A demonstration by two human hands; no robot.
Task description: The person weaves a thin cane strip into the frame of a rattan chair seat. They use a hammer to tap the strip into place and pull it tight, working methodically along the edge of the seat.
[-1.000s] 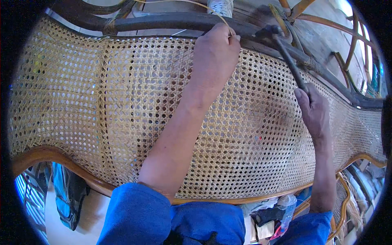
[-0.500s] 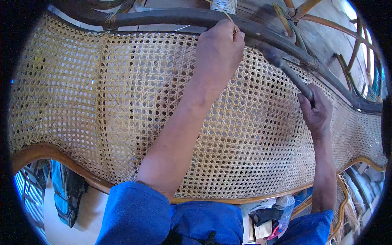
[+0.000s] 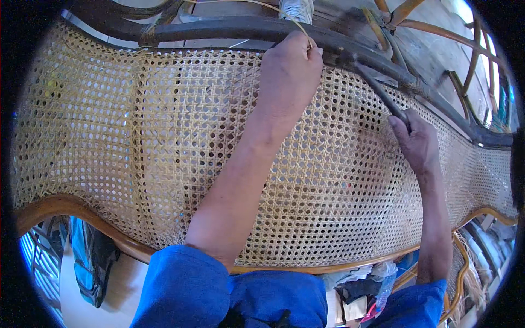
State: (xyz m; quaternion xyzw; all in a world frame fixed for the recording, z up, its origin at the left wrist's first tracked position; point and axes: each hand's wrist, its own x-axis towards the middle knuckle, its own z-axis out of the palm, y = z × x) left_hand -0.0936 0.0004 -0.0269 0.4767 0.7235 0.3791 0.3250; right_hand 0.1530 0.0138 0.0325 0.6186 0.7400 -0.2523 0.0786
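A wide panel of woven cane (image 3: 328, 202) spreads in front of me, its far edge running along a dark, curved rail (image 3: 219, 30). My left hand (image 3: 292, 71) is closed at that edge, pinching a thin cane strip (image 3: 262, 4) whose loose end arcs away over the rail. In my right hand (image 3: 418, 142) is a hammer (image 3: 383, 93), gripped by its dark handle. The hammer's head lies against or just over the rail, to the right of my left hand; it is slightly blurred. Whatever sits under my left fingertips is hidden.
A varnished wooden rim (image 3: 131, 249) borders the panel's near side. Beyond the rail are bent rattan poles (image 3: 437, 27) and a light-coloured shoe (image 3: 297, 10). A black and teal bag (image 3: 90, 268) lies at lower left; clear plastic (image 3: 385, 276) and clutter are at lower right.
The hammer head has swung away from me and left, down to the rail, with my right hand following. My left hand has shifted slightly, and more of the strip shows.
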